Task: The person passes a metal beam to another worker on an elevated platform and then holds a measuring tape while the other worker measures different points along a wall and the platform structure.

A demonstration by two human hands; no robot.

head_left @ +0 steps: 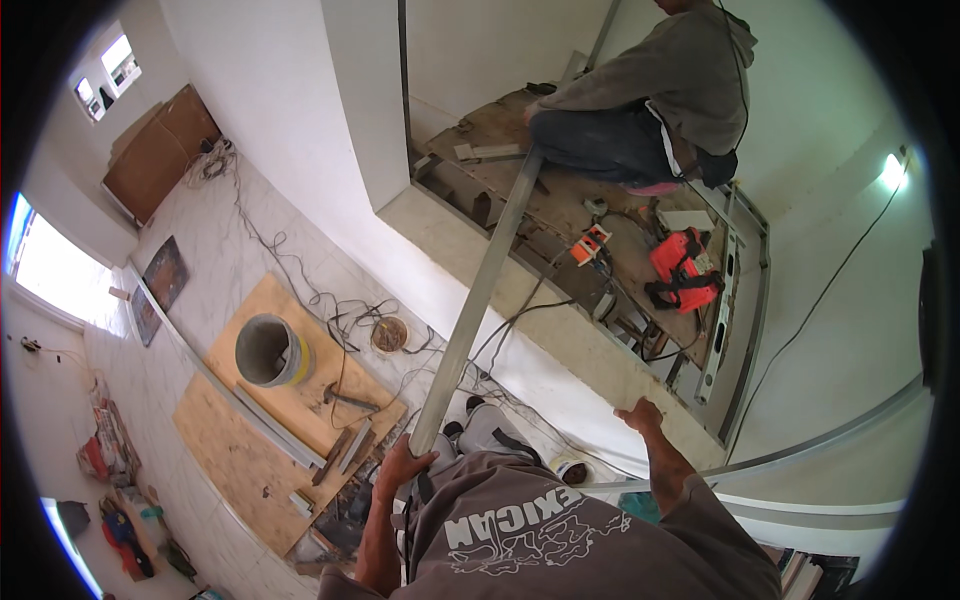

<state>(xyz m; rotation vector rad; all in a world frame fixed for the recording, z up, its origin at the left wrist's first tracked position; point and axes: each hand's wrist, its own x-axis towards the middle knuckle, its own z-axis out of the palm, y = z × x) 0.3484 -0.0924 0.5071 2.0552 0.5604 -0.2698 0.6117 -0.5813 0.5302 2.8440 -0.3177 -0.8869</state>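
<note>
My left hand (402,466) is closed round the near end of a long grey metal channel (478,290). The channel slopes up and away, crossing the white ledge (590,345) and reaching a co-worker's knees. My right hand (642,414) rests at the ledge's near right part, fingers stretched to the left, with nothing seen in it. The co-worker (660,90), in a grey hooded top and dark trousers, crouches on the raised wooden boards (590,190); a hand of theirs is near the channel's far part, partly hidden.
On the boards lie a red tool bag (688,270), an orange-and-white tool (590,245) and a spirit level (718,320). Below left, a bucket (272,350) and a hammer (350,399) sit on a plywood sheet (235,430). Loose cables (350,325) cross the floor. A curved metal strip (820,455) extends at right.
</note>
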